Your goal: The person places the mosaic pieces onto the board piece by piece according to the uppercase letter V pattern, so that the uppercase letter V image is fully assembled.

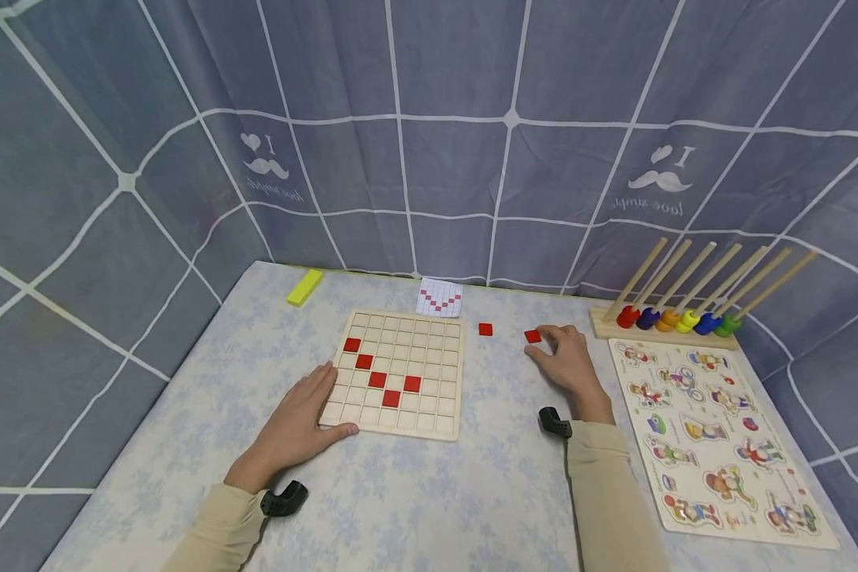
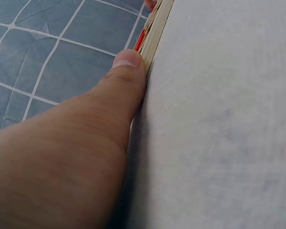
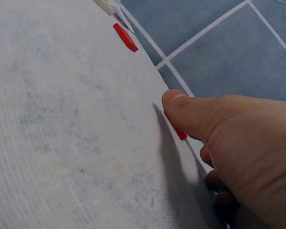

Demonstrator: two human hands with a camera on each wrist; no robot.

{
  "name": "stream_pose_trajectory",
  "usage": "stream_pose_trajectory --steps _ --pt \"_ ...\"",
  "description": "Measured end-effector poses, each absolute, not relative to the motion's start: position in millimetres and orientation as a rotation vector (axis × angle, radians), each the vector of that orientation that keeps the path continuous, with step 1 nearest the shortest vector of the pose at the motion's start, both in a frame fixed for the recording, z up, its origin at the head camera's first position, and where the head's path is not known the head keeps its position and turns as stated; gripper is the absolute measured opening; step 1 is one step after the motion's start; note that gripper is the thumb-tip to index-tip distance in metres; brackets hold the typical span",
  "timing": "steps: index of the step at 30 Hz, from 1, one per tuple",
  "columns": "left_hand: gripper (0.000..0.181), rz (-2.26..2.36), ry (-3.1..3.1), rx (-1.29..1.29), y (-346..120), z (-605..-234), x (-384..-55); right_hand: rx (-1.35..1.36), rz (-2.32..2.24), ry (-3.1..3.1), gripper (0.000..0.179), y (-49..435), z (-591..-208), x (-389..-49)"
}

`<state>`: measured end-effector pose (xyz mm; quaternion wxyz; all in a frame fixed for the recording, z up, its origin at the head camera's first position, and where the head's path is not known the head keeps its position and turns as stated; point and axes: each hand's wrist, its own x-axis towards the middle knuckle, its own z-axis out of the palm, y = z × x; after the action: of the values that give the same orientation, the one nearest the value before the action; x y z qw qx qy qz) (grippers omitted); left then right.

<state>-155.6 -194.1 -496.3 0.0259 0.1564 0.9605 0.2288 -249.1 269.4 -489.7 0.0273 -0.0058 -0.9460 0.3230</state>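
A square wooden grid board lies on the table, with several red square tiles set in its cells in a slanting pattern. My left hand rests against the board's left side, fingers extended along it and thumb at the near edge. In the left wrist view the thumb touches the board's edge. To the board's right, my right hand pinches a red tile between thumb and index finger, low at the table. Another loose red tile lies between that hand and the board.
Behind the board stands a small pattern card with a V of red squares. A yellow block lies at the back left. On the right are a wooden peg rack with coloured beads and a picture puzzle board.
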Motion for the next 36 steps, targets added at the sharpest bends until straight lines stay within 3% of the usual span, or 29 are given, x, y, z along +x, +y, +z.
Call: stream_pose_trajectory --steps 26,36 --pt "0.112 0.715 2.96 0.487 -192 -500 -156 0.097 0.899 -2.827 0.031 271 -499 -237" --pt "0.111 0.711 2.974 0.49 -193 -495 -159 0.221 1.048 -2.748 0.027 240 -479 -234"
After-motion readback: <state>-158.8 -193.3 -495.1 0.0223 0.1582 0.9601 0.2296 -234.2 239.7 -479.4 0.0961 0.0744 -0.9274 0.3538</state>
